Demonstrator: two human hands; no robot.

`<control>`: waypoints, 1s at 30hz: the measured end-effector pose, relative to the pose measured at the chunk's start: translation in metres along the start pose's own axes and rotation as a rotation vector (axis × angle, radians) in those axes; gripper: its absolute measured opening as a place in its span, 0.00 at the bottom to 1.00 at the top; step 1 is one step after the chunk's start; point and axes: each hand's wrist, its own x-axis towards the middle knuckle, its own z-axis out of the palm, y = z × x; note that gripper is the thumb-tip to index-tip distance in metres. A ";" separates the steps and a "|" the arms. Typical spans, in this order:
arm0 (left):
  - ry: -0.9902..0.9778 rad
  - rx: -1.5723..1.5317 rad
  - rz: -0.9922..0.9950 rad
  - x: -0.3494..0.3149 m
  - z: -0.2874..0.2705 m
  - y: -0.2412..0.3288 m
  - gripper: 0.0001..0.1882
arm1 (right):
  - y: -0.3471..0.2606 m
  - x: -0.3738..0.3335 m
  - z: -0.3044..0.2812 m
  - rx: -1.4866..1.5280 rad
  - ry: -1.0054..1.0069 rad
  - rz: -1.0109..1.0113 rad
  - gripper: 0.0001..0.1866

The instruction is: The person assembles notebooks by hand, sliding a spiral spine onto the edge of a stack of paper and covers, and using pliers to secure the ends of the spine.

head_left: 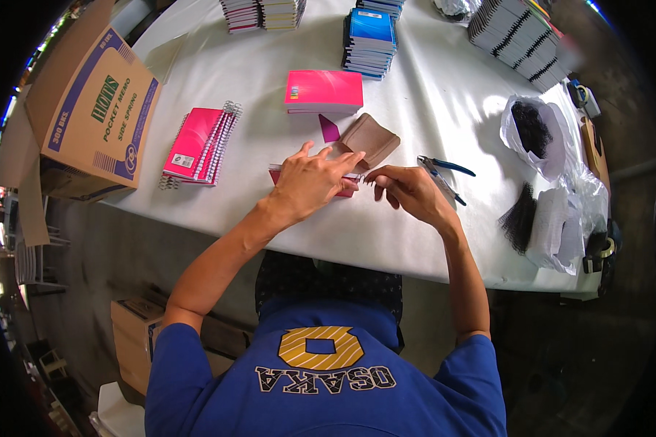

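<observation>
Head view. Left hand (310, 182): laid flat, fingers spread, pressing down on a small pink notebook (310, 177) at the near middle of the bench (430, 109); the hand covers most of the book, only its pink edges showing. Right hand (408, 188): fingertips pinched together at the notebook's right end, apparently on a thin wire or spiral binding, too small to tell for certain.

Near items: brown flap-shaped piece (369, 138) and small magenta card (329, 128) just beyond the hands; blue-handled pliers (444, 173) just right of the right hand; pink pad block (323, 92) further back; stack of pink spiral notebooks (197, 144) to the left; blue notebook stack (370, 40) at the rear; bags of black binding coils (535, 131) at right; cardboard carton (95, 109) at the left corner.

Step judged: fitting or threading a binding into the held notebook. Next move calls for a steady hold-down by the left hand while the right feeds finely along the punched edge.
</observation>
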 end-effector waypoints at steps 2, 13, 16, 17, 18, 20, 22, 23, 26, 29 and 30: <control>-0.014 0.020 -0.028 0.000 -0.005 0.005 0.33 | -0.017 -0.001 0.004 -0.166 0.079 -0.121 0.08; -0.012 -0.098 0.056 -0.006 -0.008 0.006 0.30 | -0.012 0.002 0.014 -0.360 0.086 -0.205 0.07; -0.354 -0.003 -0.024 0.000 -0.025 0.009 0.32 | -0.002 0.024 -0.003 -0.235 0.204 -0.045 0.06; -0.351 0.000 -0.022 0.000 -0.026 0.009 0.32 | 0.013 0.028 -0.008 -0.455 0.317 -0.261 0.11; -0.316 -0.037 0.020 0.001 -0.026 0.009 0.35 | 0.033 0.035 -0.009 -0.598 0.316 -0.303 0.15; -0.280 -0.066 0.052 -0.003 -0.020 0.004 0.38 | 0.050 0.048 -0.012 -0.736 0.311 -0.356 0.18; 0.193 0.035 0.175 -0.008 -0.011 -0.006 0.44 | 0.052 0.056 -0.021 -0.515 0.128 -0.234 0.24; 0.196 0.042 0.155 -0.013 -0.010 -0.011 0.44 | 0.033 0.053 -0.032 -0.276 -0.010 -0.039 0.25; 0.052 0.114 -0.071 -0.020 -0.005 -0.016 0.48 | 0.013 0.036 -0.052 0.408 -0.328 -0.119 0.29; 0.049 0.056 -0.064 -0.017 -0.004 -0.022 0.49 | 0.013 0.047 -0.047 0.072 -0.407 0.059 0.32; -0.011 0.054 -0.075 -0.016 -0.006 -0.023 0.47 | 0.021 0.043 -0.046 0.071 -0.406 0.055 0.32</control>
